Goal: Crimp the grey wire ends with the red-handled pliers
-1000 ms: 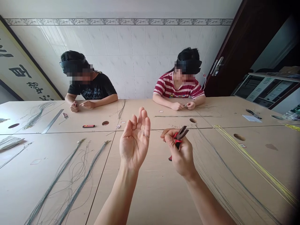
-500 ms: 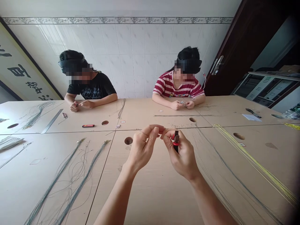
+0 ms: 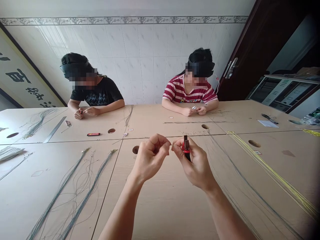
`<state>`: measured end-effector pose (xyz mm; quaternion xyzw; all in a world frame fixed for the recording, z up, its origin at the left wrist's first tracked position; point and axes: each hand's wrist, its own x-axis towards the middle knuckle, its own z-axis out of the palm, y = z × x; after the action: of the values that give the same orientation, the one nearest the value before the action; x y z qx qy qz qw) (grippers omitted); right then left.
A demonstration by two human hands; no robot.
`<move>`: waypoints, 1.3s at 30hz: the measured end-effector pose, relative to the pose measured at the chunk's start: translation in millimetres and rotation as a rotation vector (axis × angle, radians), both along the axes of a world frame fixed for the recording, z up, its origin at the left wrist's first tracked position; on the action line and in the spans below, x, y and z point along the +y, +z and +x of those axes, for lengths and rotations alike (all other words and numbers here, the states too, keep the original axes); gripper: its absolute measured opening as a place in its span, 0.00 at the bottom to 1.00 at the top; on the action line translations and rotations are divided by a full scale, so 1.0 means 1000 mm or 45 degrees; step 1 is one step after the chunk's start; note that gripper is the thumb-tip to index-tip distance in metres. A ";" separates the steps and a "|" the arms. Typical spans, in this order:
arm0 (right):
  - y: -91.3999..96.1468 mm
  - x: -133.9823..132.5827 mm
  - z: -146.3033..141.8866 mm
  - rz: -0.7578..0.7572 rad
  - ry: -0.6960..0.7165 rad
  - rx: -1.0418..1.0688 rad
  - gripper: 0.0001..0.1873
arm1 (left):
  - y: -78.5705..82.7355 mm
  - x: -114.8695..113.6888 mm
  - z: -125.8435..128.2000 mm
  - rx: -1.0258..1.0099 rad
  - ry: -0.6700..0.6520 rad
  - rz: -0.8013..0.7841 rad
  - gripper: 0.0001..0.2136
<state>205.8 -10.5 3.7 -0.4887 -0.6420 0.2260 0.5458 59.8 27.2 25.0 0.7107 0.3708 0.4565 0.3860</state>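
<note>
My left hand [image 3: 151, 156] is closed in a pinch, its thumb pressed against the index finger. A very thin cord [image 3: 171, 144] shows between the fingertips of both hands; most of it is hidden. Tucked in my right hand [image 3: 194, 163] is a pair of pliers [image 3: 186, 148] with red and black handles, jaws pointing up. The thumb and index finger of that hand also pinch close to the cord. Both hands are just above the table [image 3: 160, 206], their fingertips almost touching.
Grey-green cord bundles [image 3: 93, 186] lie at left, yellow cords [image 3: 270, 166] at right. A red-and-black knife-like item [image 3: 93, 134], a steel ruler [image 3: 55, 129] and a pen [image 3: 269, 118] lie farther back. Two people sit opposite, hands on the table. Round holes [image 3: 254, 143] pierce the tabletop.
My left fingers have curled in more, and the left hand has shifted slightly left and down. The pliers stand more upright in my right hand. A thin cord now shows between the fingertips.
</note>
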 end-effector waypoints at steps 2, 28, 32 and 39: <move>0.002 -0.001 0.001 -0.031 0.034 -0.001 0.11 | 0.000 0.000 -0.001 0.009 -0.009 -0.017 0.08; 0.007 -0.005 0.007 -0.097 0.011 0.073 0.09 | -0.003 0.004 0.000 -0.108 -0.047 -0.057 0.08; 0.007 -0.005 0.005 -0.079 0.012 0.027 0.07 | -0.004 0.002 0.003 -0.099 -0.049 -0.046 0.08; 0.008 -0.007 0.004 0.005 -0.170 -0.260 0.09 | -0.006 0.004 0.005 -0.199 0.122 -0.065 0.09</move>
<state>209.5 -17.0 12.0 -0.5498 -0.6606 0.1372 0.4924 65.1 31.2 19.2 0.6442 0.3848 0.5189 0.4095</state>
